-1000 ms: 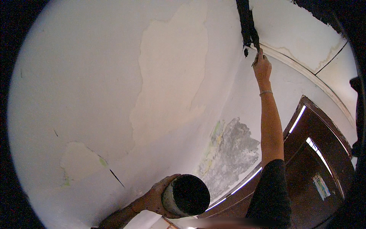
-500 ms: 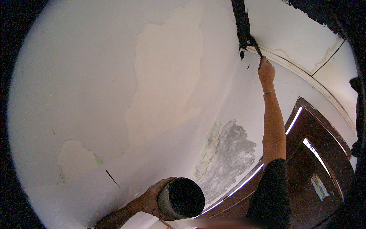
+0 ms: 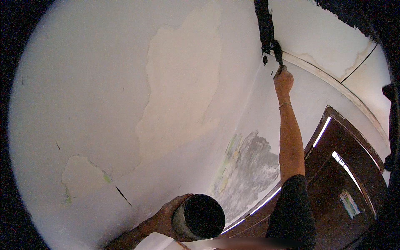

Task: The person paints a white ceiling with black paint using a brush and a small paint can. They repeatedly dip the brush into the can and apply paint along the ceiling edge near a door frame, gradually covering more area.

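My right hand (image 3: 283, 78) is raised, closed on the handle of a dark paintbrush (image 3: 276, 51). The brush's head lies against the lower end of a broad black painted strip (image 3: 263, 23), where it meets a pale moulding (image 3: 329, 73). Low in the view, my left hand (image 3: 168, 214) grips a round can (image 3: 198, 216) from its left side; its inside looks black.
A white wall (image 3: 100, 91) with cream and grey patches (image 3: 252, 166) fills much of the view. Pale panels (image 3: 321, 33) with water stains and black edging lie at upper right. A dark brown door (image 3: 341, 179) in its frame stands at lower right.
My right hand and the brush dropped slightly away from the strip, then swung left and back against it. The can sits slightly lower and further left than a second ago.
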Available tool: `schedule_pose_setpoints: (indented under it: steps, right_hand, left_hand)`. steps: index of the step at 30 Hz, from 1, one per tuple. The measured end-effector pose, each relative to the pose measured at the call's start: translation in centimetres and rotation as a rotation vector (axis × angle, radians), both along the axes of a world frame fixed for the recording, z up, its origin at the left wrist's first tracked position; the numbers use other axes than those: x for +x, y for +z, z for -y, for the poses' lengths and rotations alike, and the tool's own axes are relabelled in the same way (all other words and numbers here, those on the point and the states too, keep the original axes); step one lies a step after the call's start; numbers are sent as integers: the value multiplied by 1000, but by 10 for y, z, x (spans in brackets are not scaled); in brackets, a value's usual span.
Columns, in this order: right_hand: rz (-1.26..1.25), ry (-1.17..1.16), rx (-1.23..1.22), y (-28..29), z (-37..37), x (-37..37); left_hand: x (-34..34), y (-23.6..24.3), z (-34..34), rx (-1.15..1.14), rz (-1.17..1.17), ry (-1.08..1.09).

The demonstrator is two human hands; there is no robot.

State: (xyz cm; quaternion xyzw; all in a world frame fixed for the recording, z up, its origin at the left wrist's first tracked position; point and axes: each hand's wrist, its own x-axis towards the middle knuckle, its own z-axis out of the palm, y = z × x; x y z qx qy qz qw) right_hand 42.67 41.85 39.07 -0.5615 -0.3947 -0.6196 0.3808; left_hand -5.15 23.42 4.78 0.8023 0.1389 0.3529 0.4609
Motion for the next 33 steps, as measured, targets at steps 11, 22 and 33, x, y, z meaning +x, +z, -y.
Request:
schedule_pose_setpoints:
  steps: [11,22,33]
  right_hand:
    - [-484,774,-302,-180,213,-122]
    - [-435,580,-823,-274,386,-189]
    - [-399,987,-997,-318,399,-190]
  left_hand:
    - [3,-25,-28,203,-43,52]
    - [45,-53,5,324,-37,194]
    - [102,-105,92,323,-12,309]
